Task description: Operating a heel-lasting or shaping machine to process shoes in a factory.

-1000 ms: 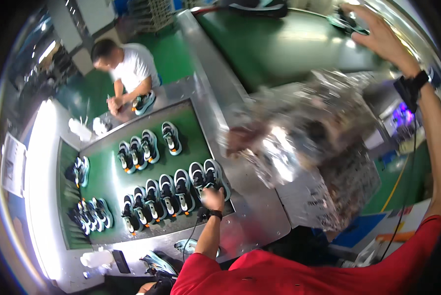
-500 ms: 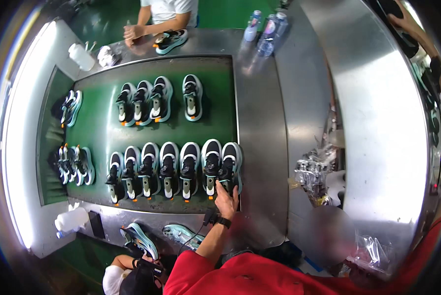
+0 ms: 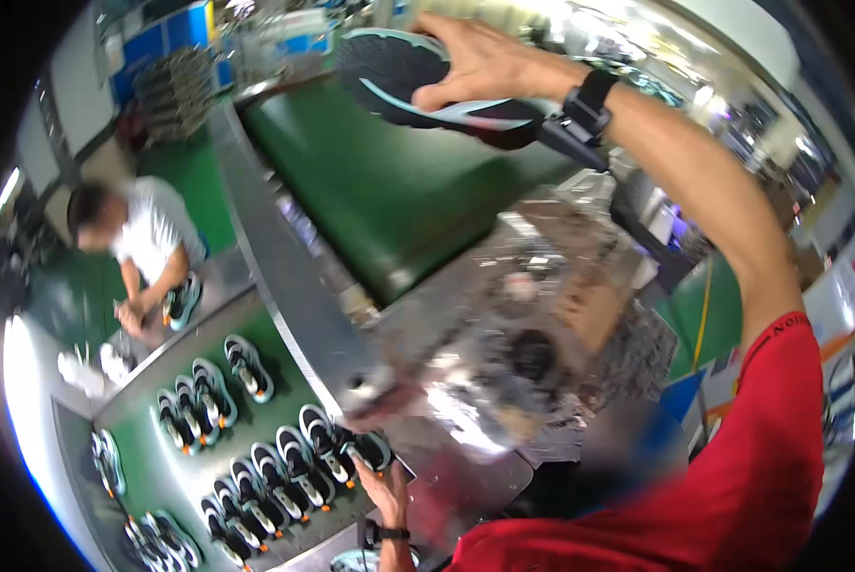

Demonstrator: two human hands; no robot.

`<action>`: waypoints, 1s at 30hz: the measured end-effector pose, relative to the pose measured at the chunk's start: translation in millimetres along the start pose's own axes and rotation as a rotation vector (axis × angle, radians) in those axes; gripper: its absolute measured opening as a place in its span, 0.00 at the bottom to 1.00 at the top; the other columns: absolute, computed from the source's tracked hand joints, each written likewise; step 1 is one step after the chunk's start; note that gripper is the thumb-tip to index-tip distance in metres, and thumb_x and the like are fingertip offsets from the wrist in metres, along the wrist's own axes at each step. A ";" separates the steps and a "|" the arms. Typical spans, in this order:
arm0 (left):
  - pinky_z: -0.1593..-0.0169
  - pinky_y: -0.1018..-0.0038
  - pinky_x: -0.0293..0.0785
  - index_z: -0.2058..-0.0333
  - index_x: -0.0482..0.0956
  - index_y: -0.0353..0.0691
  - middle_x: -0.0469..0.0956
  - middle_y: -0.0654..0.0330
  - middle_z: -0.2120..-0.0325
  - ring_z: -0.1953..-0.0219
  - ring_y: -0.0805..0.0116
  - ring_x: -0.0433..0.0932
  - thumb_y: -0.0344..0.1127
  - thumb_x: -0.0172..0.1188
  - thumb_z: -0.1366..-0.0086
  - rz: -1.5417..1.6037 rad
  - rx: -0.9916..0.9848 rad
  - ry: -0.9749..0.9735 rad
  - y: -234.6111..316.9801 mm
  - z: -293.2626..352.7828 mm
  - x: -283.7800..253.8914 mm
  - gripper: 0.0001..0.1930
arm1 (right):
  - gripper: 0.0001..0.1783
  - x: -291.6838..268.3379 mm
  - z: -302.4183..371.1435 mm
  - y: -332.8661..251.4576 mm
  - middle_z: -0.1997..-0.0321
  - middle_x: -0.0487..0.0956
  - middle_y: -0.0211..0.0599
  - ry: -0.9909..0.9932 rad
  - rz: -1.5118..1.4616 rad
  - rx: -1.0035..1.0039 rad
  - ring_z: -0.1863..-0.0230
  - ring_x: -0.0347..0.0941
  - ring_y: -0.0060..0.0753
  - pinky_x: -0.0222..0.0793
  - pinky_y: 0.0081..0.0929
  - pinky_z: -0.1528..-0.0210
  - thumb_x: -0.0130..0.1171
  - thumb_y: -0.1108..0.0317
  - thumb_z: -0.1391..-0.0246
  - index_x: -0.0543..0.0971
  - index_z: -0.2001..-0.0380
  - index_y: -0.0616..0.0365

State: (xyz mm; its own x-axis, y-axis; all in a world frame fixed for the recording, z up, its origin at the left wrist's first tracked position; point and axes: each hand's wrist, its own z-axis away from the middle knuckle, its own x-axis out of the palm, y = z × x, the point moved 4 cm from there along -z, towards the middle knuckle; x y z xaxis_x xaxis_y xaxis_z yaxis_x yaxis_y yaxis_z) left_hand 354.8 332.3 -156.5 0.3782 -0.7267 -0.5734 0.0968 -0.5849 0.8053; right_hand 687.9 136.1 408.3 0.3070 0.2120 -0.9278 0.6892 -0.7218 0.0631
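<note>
My right hand [image 3: 504,62] is raised high at the upper middle, its fingers and thumb wrapped round the middle of a sneaker [image 3: 389,81]. That sneaker's dark sole with pale blue edging faces me. Down at the lower middle, my left hand [image 3: 386,494] grips the heel end of another sneaker [image 3: 374,452], partly covering it. This one is the last in a slanting row of black-and-white sneakers [image 3: 267,484] with orange heel tabs, standing on a green belt [image 3: 285,419]. A shorter row of sneakers [image 3: 194,405] stands behind it.
A second green belt [image 3: 418,200] lies beyond a steel edge [image 3: 294,296]. Crumpled clear plastic [image 3: 466,410] and other blurred items heap up right of centre. At the left, a person in a white shirt [image 3: 165,229] leans by a sneaker [image 3: 182,303]. More sneakers [image 3: 161,541] stand lower left.
The view has swung to the right. My right hand, earlier at the upper right edge on a dark object, now shows fully with a sneaker held up. My left hand stays at the row's end sneaker.
</note>
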 end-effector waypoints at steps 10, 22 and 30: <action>0.31 0.57 0.51 0.31 0.42 0.32 0.54 0.42 0.34 0.32 0.49 0.55 0.36 0.69 0.42 1.081 0.539 -0.619 425.0 38.3 -15.4 0.50 | 0.49 -172.7 313.6 -80.9 0.50 0.72 0.54 0.719 0.106 0.079 0.49 0.72 0.51 0.67 0.50 0.45 0.75 0.47 0.65 0.64 0.45 0.65; 0.42 0.63 0.68 0.36 0.56 0.31 0.71 0.51 0.46 0.46 0.58 0.73 0.36 0.53 0.32 1.337 0.428 -1.430 536.8 328.4 89.9 0.31 | 0.47 -190.7 714.6 -253.1 0.39 0.65 0.46 0.696 0.752 1.120 0.39 0.62 0.50 0.57 0.48 0.39 0.72 0.51 0.69 0.68 0.43 0.59; 0.50 0.73 0.69 0.47 0.72 0.34 0.75 0.59 0.55 0.52 0.71 0.72 0.38 0.54 0.31 0.730 0.556 -2.092 538.3 584.4 67.7 0.18 | 0.39 -141.4 975.9 -414.2 0.51 0.77 0.33 1.618 -0.129 1.497 0.48 0.70 0.27 0.63 0.24 0.41 0.75 0.64 0.63 0.72 0.45 0.62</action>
State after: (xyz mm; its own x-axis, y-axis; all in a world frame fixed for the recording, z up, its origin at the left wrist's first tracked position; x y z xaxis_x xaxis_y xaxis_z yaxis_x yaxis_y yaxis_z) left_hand -105.4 -242.2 150.0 -0.9788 0.1830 0.0925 0.1161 0.1228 0.9856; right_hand -281.4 -237.8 154.4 0.9841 -0.0791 0.1588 0.1252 -0.3243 -0.9376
